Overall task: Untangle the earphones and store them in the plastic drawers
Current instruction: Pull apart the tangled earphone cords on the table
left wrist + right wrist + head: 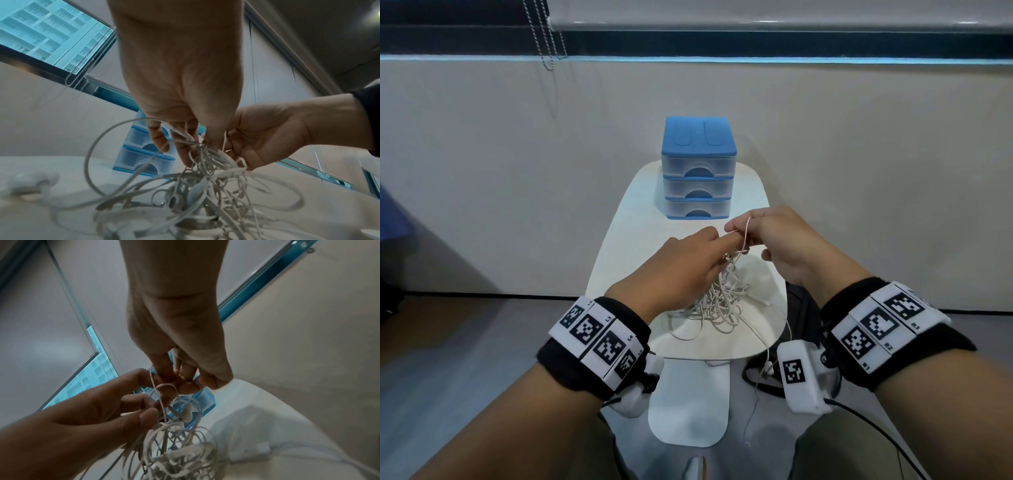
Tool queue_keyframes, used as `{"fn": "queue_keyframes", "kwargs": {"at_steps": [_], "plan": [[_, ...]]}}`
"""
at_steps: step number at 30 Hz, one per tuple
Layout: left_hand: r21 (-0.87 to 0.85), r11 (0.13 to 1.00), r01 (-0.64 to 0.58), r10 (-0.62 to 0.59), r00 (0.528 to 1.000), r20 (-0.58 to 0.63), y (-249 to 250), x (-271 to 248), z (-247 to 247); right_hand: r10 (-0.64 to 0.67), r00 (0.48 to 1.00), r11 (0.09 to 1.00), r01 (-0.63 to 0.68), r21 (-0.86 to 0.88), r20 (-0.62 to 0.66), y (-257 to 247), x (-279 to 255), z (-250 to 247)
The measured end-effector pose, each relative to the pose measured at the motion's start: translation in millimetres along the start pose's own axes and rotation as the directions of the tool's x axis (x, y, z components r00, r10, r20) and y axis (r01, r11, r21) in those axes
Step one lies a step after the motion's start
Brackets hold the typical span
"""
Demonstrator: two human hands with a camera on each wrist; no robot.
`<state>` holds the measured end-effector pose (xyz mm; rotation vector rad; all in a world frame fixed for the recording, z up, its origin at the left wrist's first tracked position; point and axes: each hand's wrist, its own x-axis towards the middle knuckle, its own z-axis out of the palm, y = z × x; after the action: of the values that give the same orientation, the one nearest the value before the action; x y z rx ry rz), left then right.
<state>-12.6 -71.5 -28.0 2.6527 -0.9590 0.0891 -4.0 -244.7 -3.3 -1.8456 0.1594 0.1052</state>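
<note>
A tangle of white earphone cords (pixel 717 303) lies on the near end of a narrow white table (pixel 633 219). My left hand (pixel 717 255) reaches into the top of the tangle, its fingers (pixel 183 146) curled round several cords and lifting them. My right hand (pixel 739 230) pinches one thin cord (pixel 745 236) just above the tangle, with the pinch (pixel 180 382) close to the left fingertips. An earbud (pixel 187 413) hangs among the raised loops. Another earbud (pixel 768 367) dangles off the table's near edge. The blue plastic drawers (pixel 698 171) stand shut at the far end.
The drawer unit has three clear drawers under a blue lid, about a hand's length beyond my hands. A dark bag (pixel 803 308) sits on the floor to the right of the table. A wall and a window with a bead chain (pixel 548 44) are behind.
</note>
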Motion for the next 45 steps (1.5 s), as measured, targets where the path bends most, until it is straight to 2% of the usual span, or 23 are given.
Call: {"fn": "queue_keyframes", "kwargs": {"at_steps": [3, 10, 13, 16, 18, 21, 24, 26, 28, 30, 32, 34, 37, 39, 41, 43, 45], "plan": [[0.015, 1.0, -0.008, 0.007, 1.0, 0.03, -2, -1, 0, 0.029, 0.999, 0.99, -0.035, 0.135, 0.042, 0, 2, -1], [0.03, 0.999, 0.028, -0.031, 0.997, 0.072, -1, -1, 1, 0.08, 0.997, 0.99, -0.079, 0.119, -0.004, -1, 1, -3], [-0.013, 0.999, 0.047, -0.046, 0.998, 0.037, -2, -4, 2, 0.025, 0.999, 0.984, -0.019, 0.176, -0.034, -1, 2, -4], [-0.041, 0.999, 0.034, -0.037, 0.997, -0.071, -5, -5, 3, -0.035, 0.995, 0.979, 0.054, 0.199, -0.096, 0, 3, -8], [-0.124, 0.992, 0.017, -0.034, 0.99, -0.14, -6, -4, 3, -0.038, 0.993, 0.975, 0.061, 0.214, -0.11, 1, 3, -8], [-0.349, 0.937, 0.004, -0.091, 0.968, -0.235, -4, -1, 0, -0.01, 0.996, 0.966, 0.032, 0.258, -0.086, 4, 3, -6], [-0.493, 0.87, 0.026, -0.164, 0.957, -0.238, 0, 3, -4, 0.007, 0.997, 0.964, 0.013, 0.264, -0.075, 7, 4, -5], [-0.559, 0.827, 0.063, -0.223, 0.949, -0.222, 2, 4, -7, 0.011, 0.997, 0.979, 0.005, 0.205, -0.079, 11, 5, -6], [-0.577, 0.808, 0.119, -0.287, 0.935, -0.208, 1, 7, -11, -0.032, 0.995, 0.997, 0.038, 0.063, -0.093, 15, 4, -6], [-0.595, 0.785, 0.174, -0.342, 0.922, -0.182, 0, 11, -17, -0.137, 0.986, 0.987, 0.128, -0.099, -0.099, 18, 2, -3], [-0.597, 0.776, 0.203, -0.37, 0.913, -0.17, -1, 15, -26, -0.269, 0.96, 0.938, 0.241, -0.25, -0.083, 16, -1, 2], [-0.595, 0.771, 0.226, -0.38, 0.913, -0.146, -1, 19, -33, -0.376, 0.923, 0.888, 0.335, -0.314, -0.08, 9, -4, 6], [-0.598, 0.773, 0.211, -0.351, 0.928, -0.126, -1, 21, -42, -0.465, 0.87, 0.875, 0.423, -0.235, -0.165, -1, -4, 5], [-0.619, 0.762, 0.19, -0.322, 0.941, -0.107, -2, 17, -41, -0.526, 0.815, 0.847, 0.475, -0.241, -0.242, -4, -5, 0], [-0.627, 0.757, 0.184, -0.293, 0.953, -0.073, -2, 8, -32, -0.597, 0.757, 0.795, 0.514, -0.323, -0.266, -5, -6, -6], [-0.576, 0.8, 0.17, -0.235, 0.971, -0.04, -3, 0, -16, -0.659, 0.717, 0.723, 0.52, -0.455, -0.228, -4, -8, -13], [-0.527, 0.833, 0.169, -0.201, 0.98, -0.003, -4, -8, 0, -0.661, 0.732, 0.661, 0.464, -0.589, -0.165, -1, -8, -24]]}}
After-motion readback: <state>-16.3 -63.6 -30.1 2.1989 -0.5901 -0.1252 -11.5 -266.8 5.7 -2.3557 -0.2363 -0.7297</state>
